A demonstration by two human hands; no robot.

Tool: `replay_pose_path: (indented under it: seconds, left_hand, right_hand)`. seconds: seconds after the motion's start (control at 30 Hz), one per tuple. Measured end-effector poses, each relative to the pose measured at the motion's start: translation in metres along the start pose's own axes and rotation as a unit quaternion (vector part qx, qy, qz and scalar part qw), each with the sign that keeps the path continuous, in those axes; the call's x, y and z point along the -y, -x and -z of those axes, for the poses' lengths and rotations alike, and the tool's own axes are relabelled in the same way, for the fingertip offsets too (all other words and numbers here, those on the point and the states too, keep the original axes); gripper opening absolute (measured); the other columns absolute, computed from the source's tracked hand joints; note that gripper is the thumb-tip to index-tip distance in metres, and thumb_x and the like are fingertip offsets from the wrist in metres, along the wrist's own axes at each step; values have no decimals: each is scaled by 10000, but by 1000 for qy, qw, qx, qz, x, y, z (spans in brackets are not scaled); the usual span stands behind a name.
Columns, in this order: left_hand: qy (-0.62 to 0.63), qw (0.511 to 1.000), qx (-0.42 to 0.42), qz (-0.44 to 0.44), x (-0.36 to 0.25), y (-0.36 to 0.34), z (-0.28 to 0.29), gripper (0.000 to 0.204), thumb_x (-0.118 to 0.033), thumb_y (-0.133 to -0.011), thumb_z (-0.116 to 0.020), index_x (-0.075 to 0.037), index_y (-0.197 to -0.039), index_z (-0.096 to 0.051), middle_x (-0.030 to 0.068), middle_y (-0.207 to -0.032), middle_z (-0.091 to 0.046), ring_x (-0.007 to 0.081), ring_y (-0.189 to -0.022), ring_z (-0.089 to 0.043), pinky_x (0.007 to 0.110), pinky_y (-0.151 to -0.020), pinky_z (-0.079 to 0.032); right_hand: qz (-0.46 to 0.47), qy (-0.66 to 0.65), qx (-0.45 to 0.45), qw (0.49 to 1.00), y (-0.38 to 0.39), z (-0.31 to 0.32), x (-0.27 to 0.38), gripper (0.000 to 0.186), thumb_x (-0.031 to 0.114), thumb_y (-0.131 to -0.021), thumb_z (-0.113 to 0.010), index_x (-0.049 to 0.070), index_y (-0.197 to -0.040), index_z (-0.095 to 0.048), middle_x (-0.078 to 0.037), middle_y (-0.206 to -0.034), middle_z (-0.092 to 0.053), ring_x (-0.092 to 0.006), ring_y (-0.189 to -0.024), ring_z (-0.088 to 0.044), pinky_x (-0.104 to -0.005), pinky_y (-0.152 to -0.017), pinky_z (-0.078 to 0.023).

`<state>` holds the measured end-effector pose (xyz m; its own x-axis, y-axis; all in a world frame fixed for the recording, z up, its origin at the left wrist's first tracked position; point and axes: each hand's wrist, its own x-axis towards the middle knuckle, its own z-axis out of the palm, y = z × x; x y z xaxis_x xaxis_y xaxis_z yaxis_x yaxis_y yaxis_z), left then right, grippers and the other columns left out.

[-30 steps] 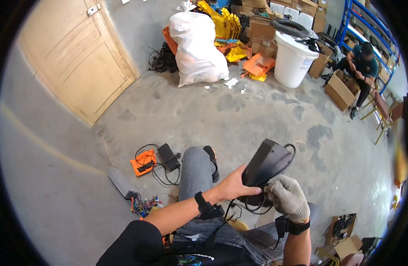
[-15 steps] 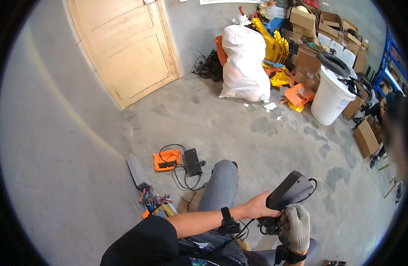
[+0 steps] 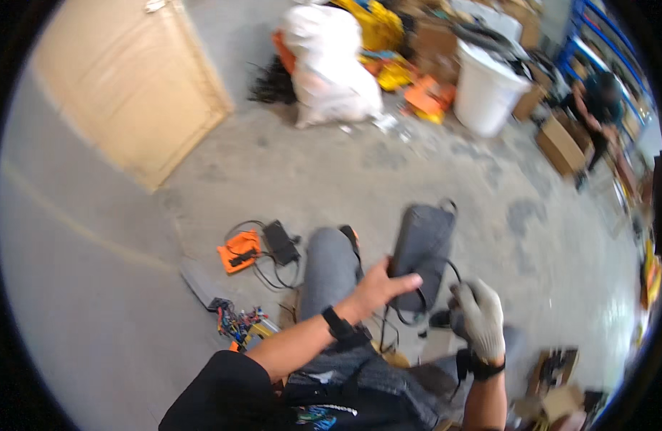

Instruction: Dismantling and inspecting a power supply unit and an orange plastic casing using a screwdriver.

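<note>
Left hand (image 3: pixel 378 291) is wrapped round the dark box (image 3: pixel 423 231), right of the left knee (image 3: pixel 328 253); the cord (image 3: pixel 453 266), seemingly pinched by the gloved right hand (image 3: pixel 480 314), is best guided gently.

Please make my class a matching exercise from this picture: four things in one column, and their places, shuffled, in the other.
Things
1. Dark grey oblong case
2. Pale knitted glove
3. Bulging white sack
4. Black rectangular block

Places
A. On the right hand
B. On the floor, left of the grey-trousered knee
C. Between the tan door and round white bucket
D. Held in the bare left hand

Pairs: 1-D, 2-A, 3-C, 4-B
</note>
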<state>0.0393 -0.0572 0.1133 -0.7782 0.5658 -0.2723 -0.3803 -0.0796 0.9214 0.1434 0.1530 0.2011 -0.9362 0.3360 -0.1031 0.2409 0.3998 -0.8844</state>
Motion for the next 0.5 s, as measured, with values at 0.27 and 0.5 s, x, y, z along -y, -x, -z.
replay_pose_path:
  seconds: [0.27, 0.5]
  left_hand:
    - [78, 997, 11, -11, -2, 2, -12, 725, -183, -863, -852, 110, -1391, -450, 160, -1264, -622, 199, -1128, -639, 327, -1010, -529]
    - [65, 997, 23, -33, 4, 0, -9, 773, -206, -857, -860, 113, -1413, -428, 160, -1288, -605, 201, -1165, -619, 329, -1032, -514]
  right_hand:
    - [-58, -70, 20, 996, 10, -14, -10, 222, 169, -1027, -602, -36, -1056, -680, -52, -716, -663, -108, -607, -617, -284, -566, -488]
    - [-70, -17, -57, 996, 9, -32, -11, 268, 233, -1000, -649, -6, -1120, -631, -148, -855, -705, -207, -763, -686, -359, -724, -544]
